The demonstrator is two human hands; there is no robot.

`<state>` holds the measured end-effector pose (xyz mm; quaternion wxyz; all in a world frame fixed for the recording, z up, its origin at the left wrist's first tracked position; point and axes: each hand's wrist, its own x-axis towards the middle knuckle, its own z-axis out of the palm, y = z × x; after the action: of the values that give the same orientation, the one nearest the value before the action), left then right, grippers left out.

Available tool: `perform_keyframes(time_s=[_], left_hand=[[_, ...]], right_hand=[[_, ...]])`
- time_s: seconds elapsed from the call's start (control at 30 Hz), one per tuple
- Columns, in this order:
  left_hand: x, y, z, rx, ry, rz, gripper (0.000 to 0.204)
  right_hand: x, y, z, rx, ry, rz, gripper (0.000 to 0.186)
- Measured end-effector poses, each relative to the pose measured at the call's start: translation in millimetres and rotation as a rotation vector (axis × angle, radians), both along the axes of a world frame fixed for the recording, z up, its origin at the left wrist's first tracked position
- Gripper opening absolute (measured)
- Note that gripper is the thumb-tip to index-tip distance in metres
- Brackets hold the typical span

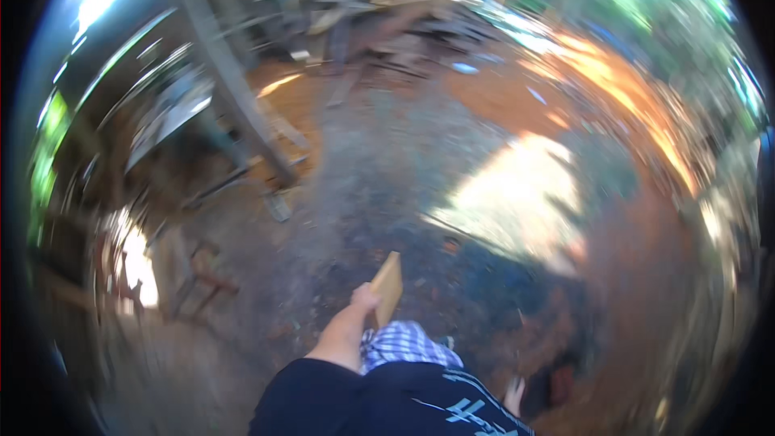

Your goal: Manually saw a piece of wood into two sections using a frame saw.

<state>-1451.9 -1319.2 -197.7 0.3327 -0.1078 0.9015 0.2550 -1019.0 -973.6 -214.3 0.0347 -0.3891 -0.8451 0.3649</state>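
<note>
My left hand (367,299) is closed around the edge of a flat, light-brown wooden board (389,287), which hangs on edge in front of my checked blue-and-white lower garment (412,345). Beyond the board lies the dark ground. At the right side of my black shirt, a small blurred bit of skin shows, probably part of my right hand (514,393). Its fingers are too smeared to read, and I cannot make out anything in it.
A slanting wooden post (234,81) stands at the left, near a pale-topped table (169,125). Piled planks and timber (395,28) lie at the far side. Bright sunlight falls on the ground (521,194) at right, with orange soil (504,97) beyond. Motion blurs much of the view.
</note>
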Motion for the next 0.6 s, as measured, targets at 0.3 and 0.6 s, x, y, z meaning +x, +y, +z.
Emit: perform_keyframes(time_s=[0.3, 0.6], left_hand=[[-26, 223, -46, 0.200, -0.286, -0.057, 0.024], [-28, 550, -52, -0.207, -0.113, -0.785, 0.039]], right_hand=[[30, 173, 37, -0.180, -0.054, -0.793, 0.070], [149, 106, -28, -0.658, -0.220, -1.631, 0.079]])
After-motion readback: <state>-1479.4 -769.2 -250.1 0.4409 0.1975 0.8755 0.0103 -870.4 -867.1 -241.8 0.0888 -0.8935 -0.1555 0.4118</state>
